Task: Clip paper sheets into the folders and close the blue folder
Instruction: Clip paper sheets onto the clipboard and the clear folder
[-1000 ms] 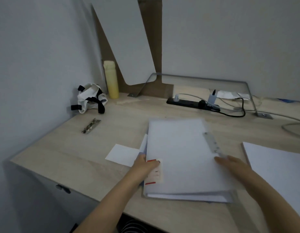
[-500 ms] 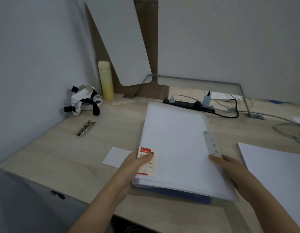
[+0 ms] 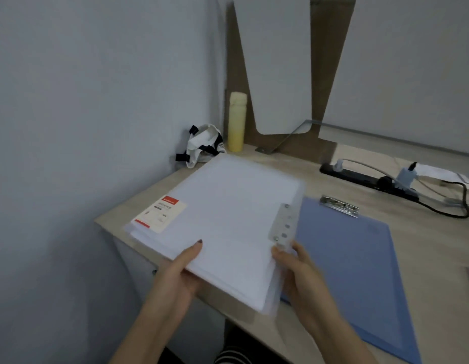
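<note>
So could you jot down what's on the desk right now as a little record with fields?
held: clear folder full of paper, lifted at the desk's left end
left hand: grips its near edge
right hand: grips its near right corner
on desk: blue folder, flat, metal clip at its far end
back: yellow bottle, power strip

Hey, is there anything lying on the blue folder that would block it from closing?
Nothing visible does. The blue folder lies open and bare except for its own metal clip. Both hands hold the clear folder off to its left.
</note>
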A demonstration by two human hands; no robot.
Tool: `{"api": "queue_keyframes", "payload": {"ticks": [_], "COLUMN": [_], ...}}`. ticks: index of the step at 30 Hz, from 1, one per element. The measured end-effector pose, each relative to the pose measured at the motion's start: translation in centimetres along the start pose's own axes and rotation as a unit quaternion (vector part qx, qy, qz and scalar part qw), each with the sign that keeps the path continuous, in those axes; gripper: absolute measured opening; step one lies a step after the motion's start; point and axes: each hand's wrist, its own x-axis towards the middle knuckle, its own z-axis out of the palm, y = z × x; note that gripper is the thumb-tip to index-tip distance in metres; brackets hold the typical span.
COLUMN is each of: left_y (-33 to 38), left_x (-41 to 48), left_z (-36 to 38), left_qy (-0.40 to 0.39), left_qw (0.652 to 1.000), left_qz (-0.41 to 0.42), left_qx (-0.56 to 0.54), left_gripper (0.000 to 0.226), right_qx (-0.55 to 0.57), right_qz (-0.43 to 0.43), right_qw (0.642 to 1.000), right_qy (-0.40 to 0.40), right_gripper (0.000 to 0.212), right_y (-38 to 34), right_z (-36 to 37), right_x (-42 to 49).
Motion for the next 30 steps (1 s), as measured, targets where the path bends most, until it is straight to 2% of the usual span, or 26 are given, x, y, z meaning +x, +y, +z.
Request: {"api": "queue_keyframes", "payload": {"ticks": [3,4,5,6,8,10,12,16,17,19,20,21,22,25,28,30], "left_y": [2.4,3.4,4.4,5.3,6.9,8.1,8.8,9.6,9.6,9.6,9.5,9.5,9.5,9.5,9.8,9.9], "left_x": [-0.3,-0.6,-0.9,-1.3,-2.1,-3.0,-3.6,-4.6,-4.8,-5.1,-5.2,-5.4,-5.5,-6.0,-6.5,-6.6], "left_z": [-3.3,-4.5,-5.7,-6.8,-8.6,-10.0,-10.5,-11.3,-11.4,-11.5,-11.5,-11.4,-11.4,-12.1,-12.9,-13.2], "left_qy": [0.080,0.093,0.103,0.111,0.127,0.144,0.149,0.153,0.155,0.161,0.164,0.165,0.164,0.167,0.173,0.178], "left_qw": [0.994,0.991,0.989,0.986,0.982,0.977,0.975,0.974,0.973,0.971,0.970,0.969,0.968,0.967,0.965,0.965], "left_qz": [0.071,0.093,0.110,0.122,0.138,0.157,0.164,0.166,0.166,0.172,0.177,0.181,0.185,0.192,0.195,0.193], "left_qx": [0.004,0.004,0.004,0.003,0.012,0.023,0.028,0.033,0.034,0.034,0.032,0.029,0.028,0.020,0.005,-0.004], "left_gripper": [0.044,0.038,0.035,0.034,0.038,0.038,0.035,0.036,0.035,0.039,0.043,0.045,0.047,0.045,0.036,0.035], "right_qx": [-0.105,-0.169,-0.284,-0.428,-0.661,-0.766,-0.825,-0.871,-0.876,-0.870,-0.876,-0.886,-0.894,-0.878,-0.885,-0.870], "right_qz": [0.003,-0.034,-0.091,-0.146,-0.188,-0.152,-0.137,-0.179,-0.184,-0.196,-0.182,-0.196,-0.163,-0.201,-0.201,-0.201], "right_qw": [0.994,0.985,0.954,0.892,0.727,0.622,0.546,0.457,0.446,0.452,0.443,0.417,0.412,0.433,0.420,0.451], "right_qy": [-0.043,-0.033,-0.017,-0.005,-0.023,-0.046,-0.045,-0.020,-0.019,-0.031,-0.050,-0.046,-0.059,-0.023,-0.004,0.015], "right_gripper": [0.017,0.020,0.020,0.022,0.056,0.080,0.086,0.069,0.065,0.063,0.062,0.060,0.060,0.056,0.060,0.061], "right_y": [0.6,0.7,1.0,1.2,1.6,2.2,2.6,3.5,3.7,4.2,4.3,4.5,4.5,5.0,4.8,3.8], "right_z": [2.7,3.2,3.5,3.8,4.3,5.3,6.0,7.5,7.8,7.7,7.9,8.0,8.3,8.4,8.3,8.4], "right_x": [1.1,1.8,2.5,3.2,4.7,5.9,6.6,7.5,7.7,8.5,8.5,8.5,8.4,8.4,8.2,7.4]}}
